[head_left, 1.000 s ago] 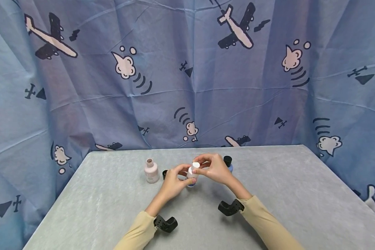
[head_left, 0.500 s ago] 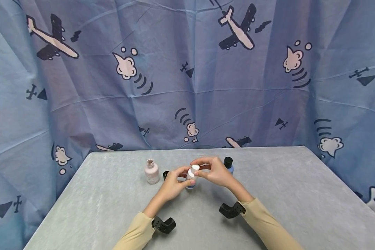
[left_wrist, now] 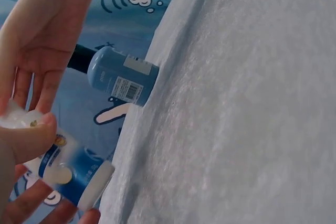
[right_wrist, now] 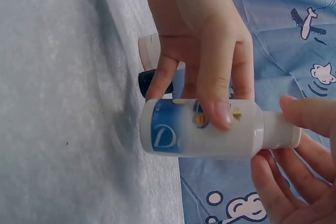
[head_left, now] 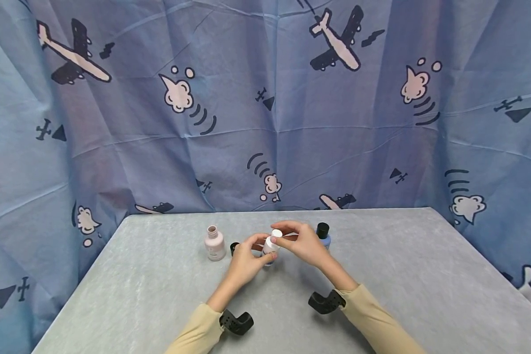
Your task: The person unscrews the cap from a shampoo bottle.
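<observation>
A small white bottle (right_wrist: pixel 178 129) with a blue-printed label is held between both hands, just over the table in the head view. My left hand (head_left: pixel 243 263) grips its body, with the thumb pressed across the label. At the bottle's neck, my right hand (head_left: pixel 307 246) pinches the white cap (right_wrist: pixel 283 129) between thumb and fingers. The cap sits on the neck; whether it is tight I cannot tell. Behind the right hand stands a blue bottle (left_wrist: pixel 123 74) with a black top. A black cap (head_left: pixel 233 247) shows beside the left hand, partly hidden by it.
An uncapped pale pink bottle (head_left: pixel 215 245) stands upright to the left of the hands. The grey cloth-covered table (head_left: pixel 402 275) ends at the back against a blue curtain (head_left: pixel 230 98) printed with airplanes. Black wrist mounts (head_left: pixel 236 322) sit on both sleeves.
The right hand's fingers shifted round the cap, then came back to nearly their earlier pose. The left hand keeps its grip, and the bottle has moved only slightly.
</observation>
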{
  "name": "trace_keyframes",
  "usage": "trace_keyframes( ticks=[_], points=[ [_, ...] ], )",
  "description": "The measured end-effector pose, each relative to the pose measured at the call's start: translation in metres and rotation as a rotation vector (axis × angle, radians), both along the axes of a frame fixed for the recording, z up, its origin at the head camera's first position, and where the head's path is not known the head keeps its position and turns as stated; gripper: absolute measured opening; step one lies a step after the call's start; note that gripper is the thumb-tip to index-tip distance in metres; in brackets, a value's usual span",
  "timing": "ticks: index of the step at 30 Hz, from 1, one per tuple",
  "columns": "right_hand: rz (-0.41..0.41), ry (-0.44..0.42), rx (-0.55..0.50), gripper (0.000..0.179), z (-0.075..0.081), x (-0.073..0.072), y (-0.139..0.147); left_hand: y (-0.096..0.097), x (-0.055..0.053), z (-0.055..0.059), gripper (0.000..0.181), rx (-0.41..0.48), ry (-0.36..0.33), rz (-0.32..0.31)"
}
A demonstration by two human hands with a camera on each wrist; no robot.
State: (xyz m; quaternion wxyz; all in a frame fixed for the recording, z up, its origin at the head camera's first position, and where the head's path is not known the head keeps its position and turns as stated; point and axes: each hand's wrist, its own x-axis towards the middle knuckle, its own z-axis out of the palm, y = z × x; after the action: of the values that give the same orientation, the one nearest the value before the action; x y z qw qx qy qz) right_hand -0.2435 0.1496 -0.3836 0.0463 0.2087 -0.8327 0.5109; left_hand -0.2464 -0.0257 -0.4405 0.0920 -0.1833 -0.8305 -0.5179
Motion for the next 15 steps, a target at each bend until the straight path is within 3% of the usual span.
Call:
trace_keyframes(
  ticks=[6,15],
  points=[
    [-0.111,-0.004,-0.018,0.034,-0.01,-0.007,0.0,0.009,0.0,0.001,0.041,0.022,0.024,0.086],
    [-0.185,0.067,-0.037,0.027,-0.009,-0.006,-0.004,0.016,-0.002,0.0,0.04,0.069,0.041,0.094]
  ],
)
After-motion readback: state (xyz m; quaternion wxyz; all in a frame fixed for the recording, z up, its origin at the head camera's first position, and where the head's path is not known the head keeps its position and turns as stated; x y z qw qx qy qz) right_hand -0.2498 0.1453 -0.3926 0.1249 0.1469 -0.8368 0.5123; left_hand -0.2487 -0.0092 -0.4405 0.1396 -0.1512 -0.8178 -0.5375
